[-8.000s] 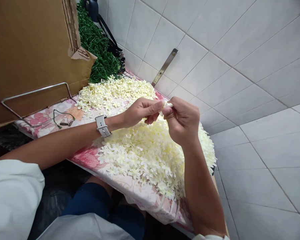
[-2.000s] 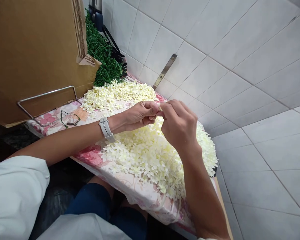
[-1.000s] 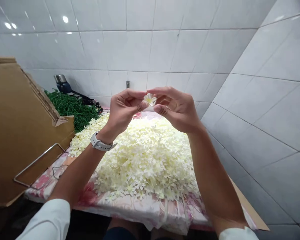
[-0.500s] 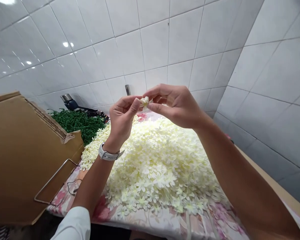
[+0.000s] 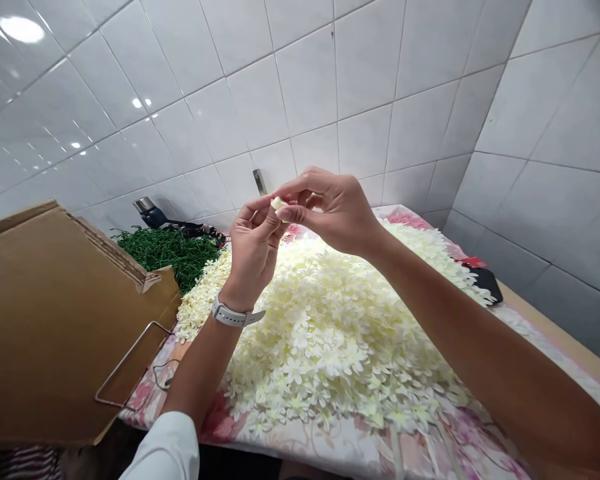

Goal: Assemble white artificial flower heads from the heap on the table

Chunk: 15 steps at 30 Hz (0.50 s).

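Observation:
Above the table, my left hand (image 5: 254, 247) and my right hand (image 5: 333, 210) meet at the fingertips. Between them is a small cream artificial flower (image 5: 279, 204), pinched by the thumbs and fingers of both hands and partly covered by them. Below spreads a wide heap of loose cream-white artificial flowers (image 5: 325, 333), apart from my hands. A pale watch strap (image 5: 235, 316) circles my left wrist.
A cardboard box (image 5: 70, 333) with a bent metal wire (image 5: 125, 363) stands at left. Behind it lie green artificial stems (image 5: 173, 257) and a dark bottle (image 5: 150, 212). A black phone-like object (image 5: 487, 283) rests at right. Tiled walls (image 5: 365, 73) close the back and right.
The petals of the held flower stood spread before; now they look pressed together between my fingers. My right hand has come closer to my left. The view has shifted slightly, showing the black object at right.

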{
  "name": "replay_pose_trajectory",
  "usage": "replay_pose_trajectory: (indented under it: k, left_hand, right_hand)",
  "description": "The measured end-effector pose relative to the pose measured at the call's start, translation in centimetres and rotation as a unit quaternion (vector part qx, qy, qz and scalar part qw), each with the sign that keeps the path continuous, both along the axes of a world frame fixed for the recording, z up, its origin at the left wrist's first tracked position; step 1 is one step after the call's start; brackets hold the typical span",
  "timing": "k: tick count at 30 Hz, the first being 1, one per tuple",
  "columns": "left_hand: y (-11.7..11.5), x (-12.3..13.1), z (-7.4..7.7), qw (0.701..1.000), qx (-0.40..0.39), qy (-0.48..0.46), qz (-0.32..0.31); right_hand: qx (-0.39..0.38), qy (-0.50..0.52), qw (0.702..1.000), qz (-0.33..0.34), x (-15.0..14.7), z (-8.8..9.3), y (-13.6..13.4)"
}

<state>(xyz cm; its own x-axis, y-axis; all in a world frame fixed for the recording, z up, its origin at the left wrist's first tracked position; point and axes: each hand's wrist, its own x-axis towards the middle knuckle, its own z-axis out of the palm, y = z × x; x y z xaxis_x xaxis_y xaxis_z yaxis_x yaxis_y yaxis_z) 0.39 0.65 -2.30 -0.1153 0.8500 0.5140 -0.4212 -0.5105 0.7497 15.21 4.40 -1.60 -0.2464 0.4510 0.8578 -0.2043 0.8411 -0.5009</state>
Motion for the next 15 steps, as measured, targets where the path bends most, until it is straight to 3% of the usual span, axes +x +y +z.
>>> replay_pose_trajectory:
  k: [8,15]
  left_hand:
    - [-0.6,0.2,0.6,0.997,-0.033,0.011,-0.074]
    - [-0.1,0.2,0.3,0.998,-0.035,-0.006,-0.05]
  right_hand:
    - [0.144,0.056,0.982,-0.106,-0.5,-0.7,0.7]
    - [0.15,0.047,0.973,-0.17,-1.3,-1.1,0.8]
